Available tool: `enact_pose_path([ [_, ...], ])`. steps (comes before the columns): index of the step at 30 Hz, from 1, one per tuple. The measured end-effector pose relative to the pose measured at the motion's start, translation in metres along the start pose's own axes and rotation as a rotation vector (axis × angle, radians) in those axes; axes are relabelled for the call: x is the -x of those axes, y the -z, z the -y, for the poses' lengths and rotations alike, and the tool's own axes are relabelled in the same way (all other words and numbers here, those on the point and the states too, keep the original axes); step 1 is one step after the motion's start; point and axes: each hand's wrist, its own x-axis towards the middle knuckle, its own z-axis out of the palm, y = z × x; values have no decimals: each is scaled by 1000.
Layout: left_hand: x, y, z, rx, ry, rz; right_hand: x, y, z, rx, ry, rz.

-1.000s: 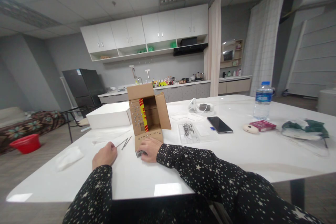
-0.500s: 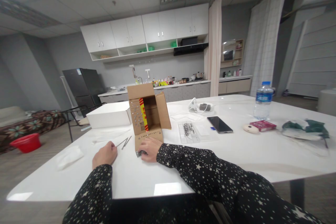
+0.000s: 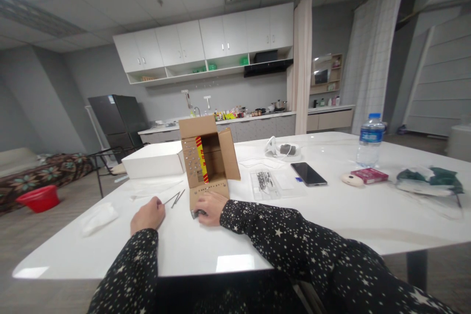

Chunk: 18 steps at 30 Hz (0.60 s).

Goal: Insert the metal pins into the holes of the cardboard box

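Observation:
My left hand [image 3: 147,215] rests closed on the white table, pinching a thin metal rod [image 3: 170,199] that points right. Just beyond its tip lie slim metal sticks [image 3: 178,199], perhaps tweezers. My right hand [image 3: 210,208] is curled over the lowered front flap [image 3: 208,189] of an open cardboard box [image 3: 230,152]. A small dark item [image 3: 195,214] peeks out under its fingers, too hidden to name. Small round shiny bits dot the box's left flap [image 3: 191,162] and a row of them runs across the front flap. A yellow-red sticker [image 3: 201,159] crosses the box.
Right of the box sit a clear plastic case [image 3: 264,185] of small metal pieces, a phone [image 3: 308,174], a white corded device [image 3: 281,149], a water bottle [image 3: 370,140] and a pink packet [image 3: 370,175]. A white box [image 3: 152,161] and crumpled tissue [image 3: 98,218] are left.
Both hands stay nearly where they were, the left pinching the rod and the right at the front flap. The whole view has shifted very slightly.

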Motion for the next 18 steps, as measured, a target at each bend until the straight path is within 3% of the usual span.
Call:
enact_pose_path([
  [18,-3,0,3,-17,-9,-4,-4,-1,-1,-13,3,-2],
])
